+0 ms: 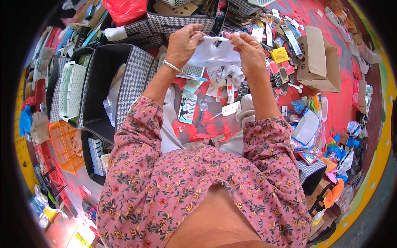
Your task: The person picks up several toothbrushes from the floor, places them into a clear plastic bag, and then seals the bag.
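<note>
A clear plastic bag (217, 54) hangs stretched between my raised hands. My left hand (184, 44) pinches its upper left corner, with a pale bangle on the wrist. At the upper right corner, my right hand (250, 53) grips the edge between thumb and fingers. The bag looks flat, and I make out nothing inside it. Below it, a blue-and-white slim item (192, 76) lies near my left wrist. A card pack with black shapes (187, 108) and a white tag (230, 108) rest on the red floor between my legs.
Houndstooth fabric bins (138, 62) stand at left and ahead, near a pale green basket (71, 93) and an orange crate (64, 144). Small packaged goods, including a yellow packet (279, 55), are strewn ahead right. An open cardboard box (316, 62) stands beyond them.
</note>
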